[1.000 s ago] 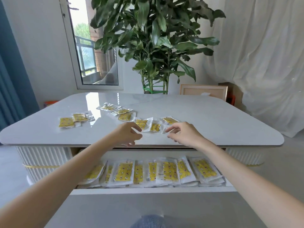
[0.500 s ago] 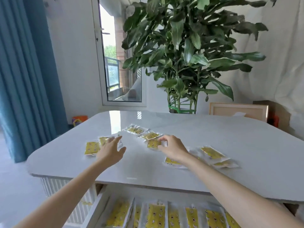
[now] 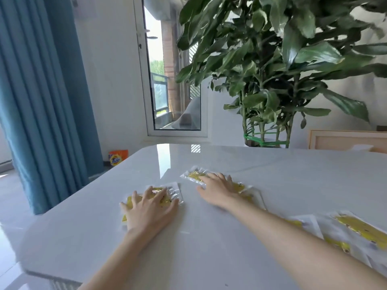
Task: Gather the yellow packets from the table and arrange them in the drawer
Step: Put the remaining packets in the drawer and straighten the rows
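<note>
Your left hand lay flat, fingers spread wide, over two yellow packets near the table's left edge. Your right hand, fingers straight, pressed a row of three packets farther in. Roughly three blurred packets lay toward the table's right edge.

- Leafy green plant well beyond the right hand, its stems bound with green tape.
- Blue curtain far to the left of the left hand.
- Orange detergent bag on the floor beyond the left hand.
- Pale wooden frame beyond the right hand, to its right.
</note>
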A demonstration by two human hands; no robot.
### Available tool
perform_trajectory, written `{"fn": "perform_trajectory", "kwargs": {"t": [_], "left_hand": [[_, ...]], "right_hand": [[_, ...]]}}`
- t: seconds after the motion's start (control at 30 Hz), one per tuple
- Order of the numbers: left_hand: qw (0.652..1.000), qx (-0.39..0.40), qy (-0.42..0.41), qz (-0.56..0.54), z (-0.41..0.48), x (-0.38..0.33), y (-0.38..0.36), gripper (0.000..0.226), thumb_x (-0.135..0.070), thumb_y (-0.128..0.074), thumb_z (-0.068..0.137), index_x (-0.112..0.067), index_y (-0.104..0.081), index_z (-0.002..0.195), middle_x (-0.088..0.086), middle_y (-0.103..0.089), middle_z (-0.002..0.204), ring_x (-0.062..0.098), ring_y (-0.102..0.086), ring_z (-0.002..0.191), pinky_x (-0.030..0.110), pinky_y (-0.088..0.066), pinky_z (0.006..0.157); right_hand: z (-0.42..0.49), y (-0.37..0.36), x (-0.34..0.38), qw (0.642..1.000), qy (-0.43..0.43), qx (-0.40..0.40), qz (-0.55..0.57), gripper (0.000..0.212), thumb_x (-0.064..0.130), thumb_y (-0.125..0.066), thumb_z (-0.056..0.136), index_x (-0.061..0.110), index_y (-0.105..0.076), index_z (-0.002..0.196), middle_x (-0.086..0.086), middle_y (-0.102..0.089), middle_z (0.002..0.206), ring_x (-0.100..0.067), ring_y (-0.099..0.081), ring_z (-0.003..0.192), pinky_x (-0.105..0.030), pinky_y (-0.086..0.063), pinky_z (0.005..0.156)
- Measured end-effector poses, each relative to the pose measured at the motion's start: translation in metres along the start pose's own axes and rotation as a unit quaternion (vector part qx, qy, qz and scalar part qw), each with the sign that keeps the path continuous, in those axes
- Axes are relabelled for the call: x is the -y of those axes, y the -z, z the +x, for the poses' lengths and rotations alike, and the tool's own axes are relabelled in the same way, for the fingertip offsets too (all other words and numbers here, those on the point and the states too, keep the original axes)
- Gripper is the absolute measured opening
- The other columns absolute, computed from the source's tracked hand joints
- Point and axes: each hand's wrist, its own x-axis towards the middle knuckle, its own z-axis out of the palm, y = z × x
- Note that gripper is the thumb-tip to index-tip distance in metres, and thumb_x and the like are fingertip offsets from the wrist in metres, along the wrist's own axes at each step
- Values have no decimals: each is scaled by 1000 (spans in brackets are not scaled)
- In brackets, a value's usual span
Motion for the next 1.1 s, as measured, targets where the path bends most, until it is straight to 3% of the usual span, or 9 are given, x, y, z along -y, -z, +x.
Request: {"fn": "perform_trajectory", "kwargs": {"t": [0.13,0.23,0.53,0.67,0.83,0.9,1.0,1.03,1.1], "left_hand": [[1000,8,-2,2,8,0,-4,55,-73,-24,79,-54,-41,128,-18,-36,142,24,-25,136,59,-20,106],[1000,12,-3,3,7,1,-3,56,-73,-23,80,-52,-41,129,-17,-36,143,25,-27,136,57,-22,105],[999,41,-4,-7,-28,-2,14,59,-73,-23,82,-49,-37,134,-12,-29,150,28,-24,137,55,-18,107],[997,76,-15,-18,-53,-5,27,62,-74,-27,82,-49,-33,138,-11,-24,154,28,-19,141,54,-16,109],[991,113,-18,-62,-76,-13,42,57,-71,-39,79,-51,-41,133,-15,-31,150,23,-24,139,50,-16,109],[988,114,-12,-104,-83,-16,49,53,-68,-45,80,-49,-49,129,-13,-36,149,21,-29,138,46,-18,110],[981,80,39,-171,-87,-13,59,52,-60,-53,81,-38,-54,128,-3,-36,148,24,-32,136,43,-24,109],[981,73,59,-170,-87,-10,62,57,-59,-55,80,-36,-50,132,1,-32,150,27,-29,137,45,-25,109],[982,82,93,-143,-84,-3,66,71,-62,-58,77,-36,-39,140,6,-26,152,32,-25,138,48,-26,109]], "right_hand": [[20,-11,8,998,-18,63,-25,56,49,-24,97,34,-20,151,3,-18,160,-25,-15,147,-56,-6,115],[18,-13,9,997,-24,71,3,57,49,-23,98,33,-14,153,3,-13,161,-25,-14,148,-47,-8,119],[-37,8,12,998,13,58,-6,46,37,-30,99,32,-36,145,3,-36,153,-28,-32,140,-44,-22,115],[-74,18,10,997,29,68,-8,47,36,-31,99,33,-34,146,2,-37,152,-28,-34,138,-39,-27,113],[-112,32,4,996,25,90,11,46,38,-29,100,35,-38,145,-1,-41,150,-25,-34,139,-43,-22,116],[-123,39,4,996,20,83,16,41,38,-32,98,32,-53,133,0,-52,141,-25,-43,132,-41,-31,111],[-129,51,3,996,-8,45,76,27,30,-42,87,23,-68,87,-1,-73,99,-23,-68,98,-33,-50,83],[-129,56,2,995,-22,26,99,23,29,-45,84,24,-67,82,0,-73,95,-22,-70,93,-31,-51,77],[-126,61,-1,990,-51,-3,129,22,33,-52,85,29,-68,100,2,-68,114,-21,-64,106,-28,-48,80]]}}
